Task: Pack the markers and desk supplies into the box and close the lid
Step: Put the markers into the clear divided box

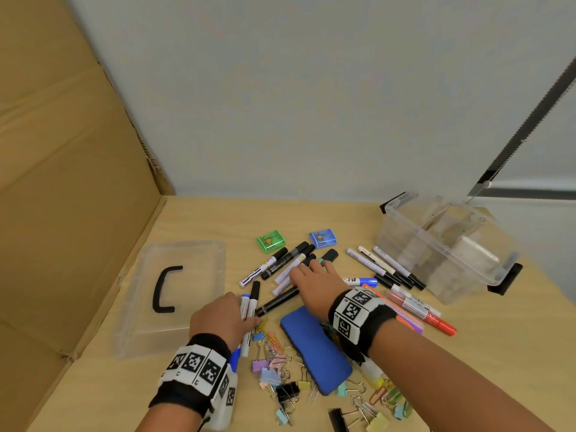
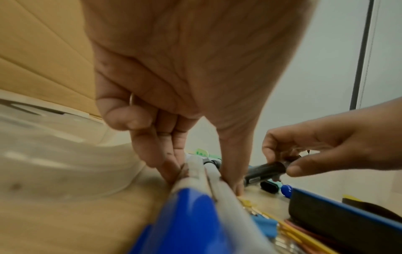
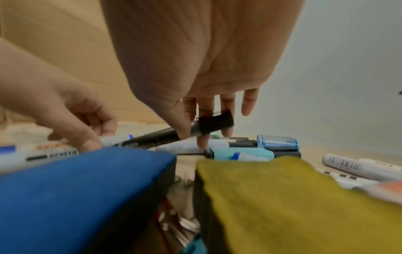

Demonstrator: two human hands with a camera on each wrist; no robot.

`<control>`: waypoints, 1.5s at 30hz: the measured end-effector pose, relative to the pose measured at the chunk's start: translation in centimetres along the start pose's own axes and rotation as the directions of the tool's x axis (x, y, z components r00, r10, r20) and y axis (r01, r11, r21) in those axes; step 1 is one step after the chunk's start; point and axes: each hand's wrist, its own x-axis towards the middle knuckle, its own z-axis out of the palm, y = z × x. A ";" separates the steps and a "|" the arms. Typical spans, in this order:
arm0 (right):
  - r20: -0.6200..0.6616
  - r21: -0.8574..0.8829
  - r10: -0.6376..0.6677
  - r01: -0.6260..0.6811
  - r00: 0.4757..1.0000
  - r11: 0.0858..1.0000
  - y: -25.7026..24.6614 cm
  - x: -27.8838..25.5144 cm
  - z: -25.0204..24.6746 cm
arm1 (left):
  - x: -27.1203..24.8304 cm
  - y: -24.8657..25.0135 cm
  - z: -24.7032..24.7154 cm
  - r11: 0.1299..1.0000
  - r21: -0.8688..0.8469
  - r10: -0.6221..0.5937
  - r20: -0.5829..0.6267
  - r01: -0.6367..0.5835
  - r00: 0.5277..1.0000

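Observation:
My left hand [image 1: 241, 314] pinches two white markers [image 2: 196, 173], one with a blue end [image 2: 187, 214], low over the table beside the lid. My right hand [image 1: 300, 277] grips a black marker [image 1: 277, 302] between thumb and fingers; in the right wrist view the black marker [image 3: 202, 128] is tilted up off the pile. The clear box [image 1: 442, 244] stands open at the right. Its clear lid [image 1: 199, 269] with a black handle [image 1: 165, 289] lies flat at the left. More markers [image 1: 386, 269] lie between the hands and the box.
A green sharpener [image 1: 270, 241] and a blue sharpener [image 1: 322, 239] sit behind the markers. A blue eraser [image 1: 314, 344] and a yellow one [image 3: 293, 197] lie under my right wrist. Binder clips [image 1: 277, 372] scatter at the front. A cardboard wall [image 1: 62, 182] stands at the left.

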 end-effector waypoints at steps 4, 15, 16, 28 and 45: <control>-0.057 0.248 -0.039 0.052 0.998 0.967 1.2 -1.4 -1.3 | 0.0 -0.1 0.0 0.999 -0.042 -0.005 0.002 0.005 1.000; -0.500 0.768 0.258 0.285 0.827 0.573 5.4 -6.9 -4.3 | 0.0 0.7 0.2 0.995 -0.076 -0.054 0.065 0.059 0.996; -0.516 0.761 0.260 0.297 0.816 0.577 6.1 -7.4 -4.5 | -0.1 0.7 0.2 0.994 -0.083 -0.061 0.071 0.067 0.996; -0.582 0.812 0.737 0.199 0.342 0.549 20.6 -6.4 -8.8 | -2.1 6.0 -3.4 0.989 -0.133 0.031 -0.190 -0.057 0.981; 0.124 0.614 0.651 -0.573 0.749 0.542 25.7 -1.6 -7.9 | -2.4 8.5 -3.4 0.972 -0.175 0.114 -0.241 -0.158 0.964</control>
